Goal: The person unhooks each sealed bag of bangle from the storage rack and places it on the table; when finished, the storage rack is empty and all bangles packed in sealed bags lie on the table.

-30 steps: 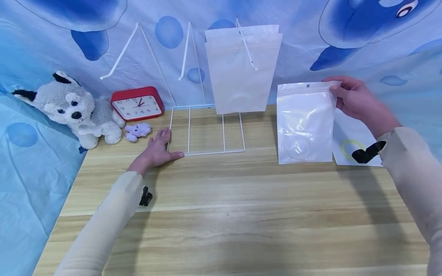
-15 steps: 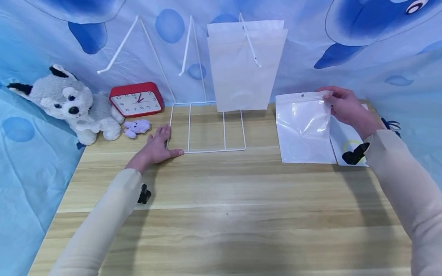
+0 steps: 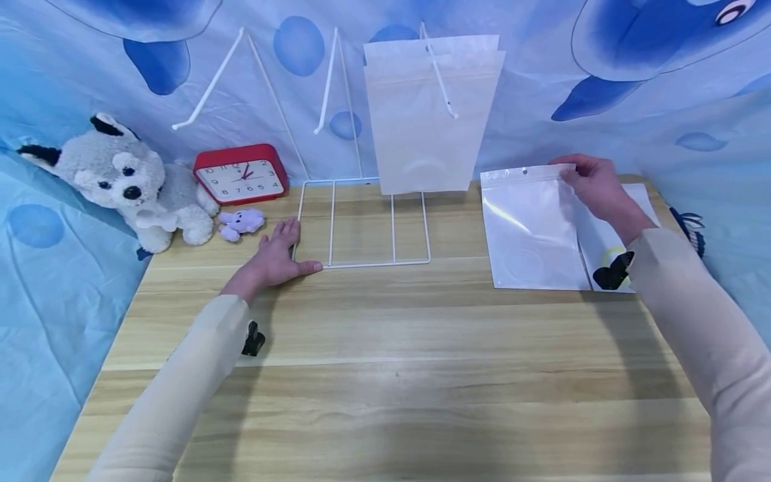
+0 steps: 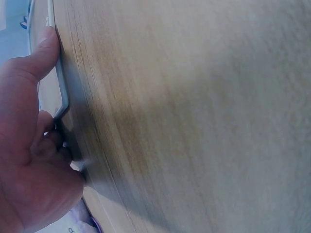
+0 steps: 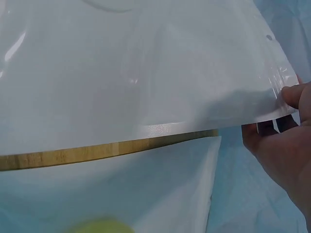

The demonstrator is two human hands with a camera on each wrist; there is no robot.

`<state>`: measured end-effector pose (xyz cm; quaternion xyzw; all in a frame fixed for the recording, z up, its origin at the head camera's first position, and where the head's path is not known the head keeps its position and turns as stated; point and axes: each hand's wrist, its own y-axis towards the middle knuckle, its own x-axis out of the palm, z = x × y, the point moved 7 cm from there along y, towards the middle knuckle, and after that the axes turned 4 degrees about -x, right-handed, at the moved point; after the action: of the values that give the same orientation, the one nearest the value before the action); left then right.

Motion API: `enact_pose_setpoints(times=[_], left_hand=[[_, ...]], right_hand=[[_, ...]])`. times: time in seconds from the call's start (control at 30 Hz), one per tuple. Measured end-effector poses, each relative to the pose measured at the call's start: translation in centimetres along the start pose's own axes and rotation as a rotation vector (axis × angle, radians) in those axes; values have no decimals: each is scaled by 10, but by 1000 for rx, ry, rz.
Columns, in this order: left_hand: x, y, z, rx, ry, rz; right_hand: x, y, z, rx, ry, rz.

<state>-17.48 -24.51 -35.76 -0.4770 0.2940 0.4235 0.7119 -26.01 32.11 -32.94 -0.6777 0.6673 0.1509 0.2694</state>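
My right hand (image 3: 596,191) pinches the top right corner of a white zip pouch (image 3: 530,227) between thumb and fingers. The pouch has a hole near its top edge; its lower edge is at the tabletop. In the right wrist view, my thumb (image 5: 294,94) lies on the pouch's face, with fingers behind. My left hand (image 3: 274,258) rests at the front left corner of a white wire rack (image 3: 376,266), its thumb (image 4: 46,51) along the front wire and its other fingers beside the left wire. White pouches (image 3: 430,127) hang on the rack's right hook.
Another white pouch (image 3: 641,197) with a yellow ring lies under my right arm. Two more rack hooks stand to the left. A red clock (image 3: 241,175), a small purple toy (image 3: 241,223) and a plush dog (image 3: 129,184) sit at the table's (image 3: 391,375) back left.
My right hand has moved slightly left and down with the pouch, whose top now leans farther back. My left hand stays at the rack. The view has shifted a little.
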Motion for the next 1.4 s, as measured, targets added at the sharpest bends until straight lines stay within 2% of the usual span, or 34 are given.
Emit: enact_pose_setpoints(times=[0.23,0.4,0.67,1.07,1.17,1.27,1.4], left_hand=[[1,1,3,0,-2,-8],[1,1,4,1,-1,-6],[5,1,6,9,-20,-5],[3,-2,5,19,-12,10],[2,-2,4,16,-12,10],[1,-2,3,13,-12,10],[1,-2,3,11,-5,8]], right_hand=[[-4,3,0,-107,-73,117],[-2,7,0,-120,-209,150],[-1,11,8,-102,-348,136],[7,17,8,-156,-399,139],[5,12,-4,-240,-402,201],[2,1,-25,-404,-390,286],[5,-17,-58,-583,-355,300]])
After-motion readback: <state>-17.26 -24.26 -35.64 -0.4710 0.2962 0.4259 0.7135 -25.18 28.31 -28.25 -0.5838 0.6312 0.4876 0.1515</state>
